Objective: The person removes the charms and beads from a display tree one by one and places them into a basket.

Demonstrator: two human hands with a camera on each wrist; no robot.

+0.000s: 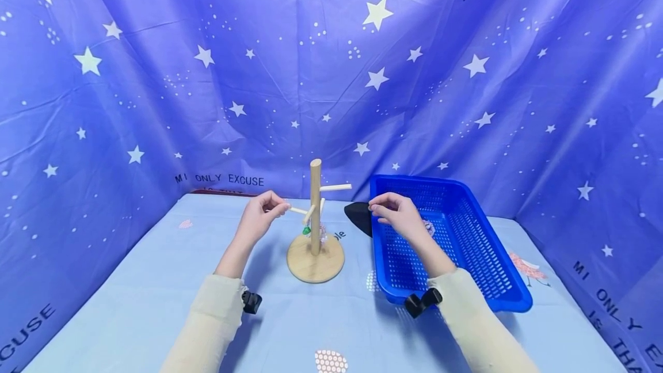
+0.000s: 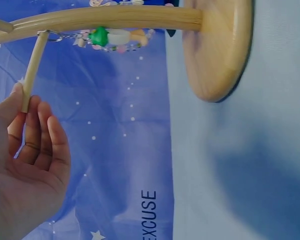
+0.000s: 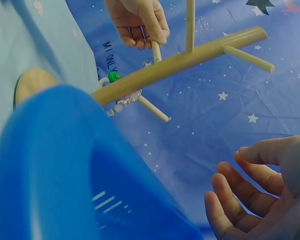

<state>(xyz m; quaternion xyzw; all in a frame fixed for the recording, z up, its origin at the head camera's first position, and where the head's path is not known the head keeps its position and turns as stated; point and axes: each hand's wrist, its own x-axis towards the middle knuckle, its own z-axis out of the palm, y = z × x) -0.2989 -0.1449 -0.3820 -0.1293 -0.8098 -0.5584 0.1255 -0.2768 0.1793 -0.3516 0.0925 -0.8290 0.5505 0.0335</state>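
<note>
Pinching a peg (image 1: 297, 210) of the wooden stand (image 1: 315, 229) at frame centre, the left hand (image 1: 261, 216) grips while the right hand (image 1: 396, 213) hovers loosely curled, holding nothing, over the blue basket (image 1: 466, 258).

On the blue star-printed fabric backdrop (image 1: 217, 102) facing you, dark letters read "MI ONLY EXCUSE". The same words recur at its lower right, followed by "IS THA", cut off. At lower left you see "XCUSE"; your left wrist view shows "EXCUSE".
</note>
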